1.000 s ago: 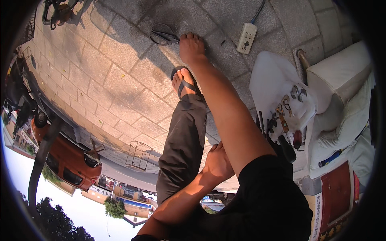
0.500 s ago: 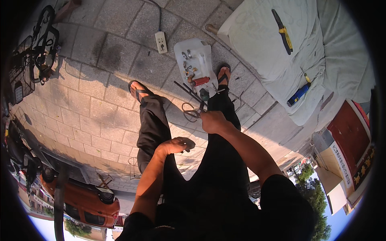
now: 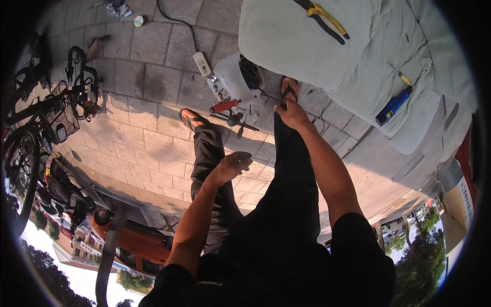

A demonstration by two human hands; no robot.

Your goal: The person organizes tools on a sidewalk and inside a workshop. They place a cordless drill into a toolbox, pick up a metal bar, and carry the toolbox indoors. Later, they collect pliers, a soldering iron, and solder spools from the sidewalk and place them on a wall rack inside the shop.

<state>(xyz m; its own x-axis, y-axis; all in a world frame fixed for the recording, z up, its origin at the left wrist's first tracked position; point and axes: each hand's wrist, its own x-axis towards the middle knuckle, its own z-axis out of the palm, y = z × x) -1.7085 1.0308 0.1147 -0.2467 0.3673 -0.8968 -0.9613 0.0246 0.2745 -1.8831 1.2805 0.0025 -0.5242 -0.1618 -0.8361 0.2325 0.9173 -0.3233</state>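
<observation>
My right hand (image 3: 293, 113) is above the right foot, its fingers closed around the thin stem of a tool. The far end of that stem meets a dark, long oval head (image 3: 250, 72) over a translucent white tray (image 3: 227, 67); its exact kind is unclear. Over the left knee hangs my left hand (image 3: 232, 167), open, fingers loosely bent and apart, nothing seen in it. On and beside the tray lie a red cylindrical handle (image 3: 224, 106), several small metal parts (image 3: 221, 94), thin black rods (image 3: 247, 126) and a dark green round-ended piece (image 3: 235, 119).
A pale cloth cover (image 3: 358, 66) at the upper right bears yellow-and-black pliers (image 3: 325, 20) and a blue tool (image 3: 394, 106). A white power strip (image 3: 202, 64) with its cord lies on the paving. Bicycles (image 3: 64, 110) stand at left; an orange car (image 3: 133, 248) is parked lower left.
My right hand has moved up and right, toward the right foot; the looped, scissor-like handles beside it no longer show. My left hand has risen slightly and its fingers have loosened. The view has shifted.
</observation>
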